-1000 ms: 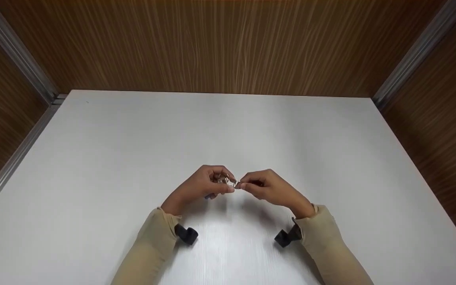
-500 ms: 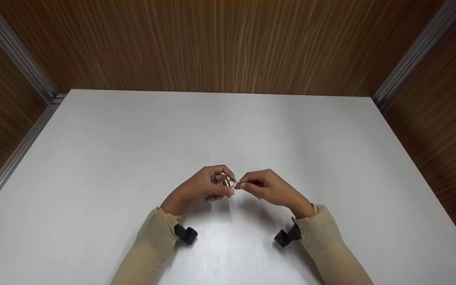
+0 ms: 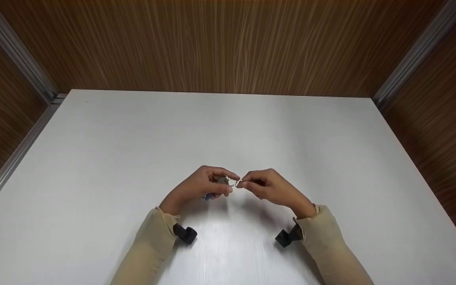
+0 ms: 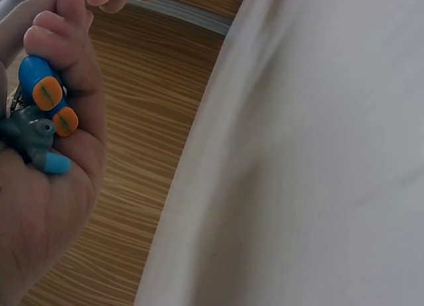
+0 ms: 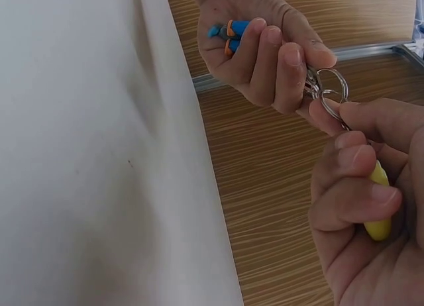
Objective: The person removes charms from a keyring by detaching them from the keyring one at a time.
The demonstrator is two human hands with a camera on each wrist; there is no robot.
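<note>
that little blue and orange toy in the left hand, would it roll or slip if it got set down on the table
Probably not roll: the toy looks lumpy, with stubby limbs. It seems light, since the left hand cups it easily. The metal rings joining it to the right hand would likely flop and drag.

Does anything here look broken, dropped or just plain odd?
Nothing stands out. The left hand holds a small blue, orange and grey toy charm, the right hand holds a yellow piece, and both meet at the metal key rings above the white table.
</note>
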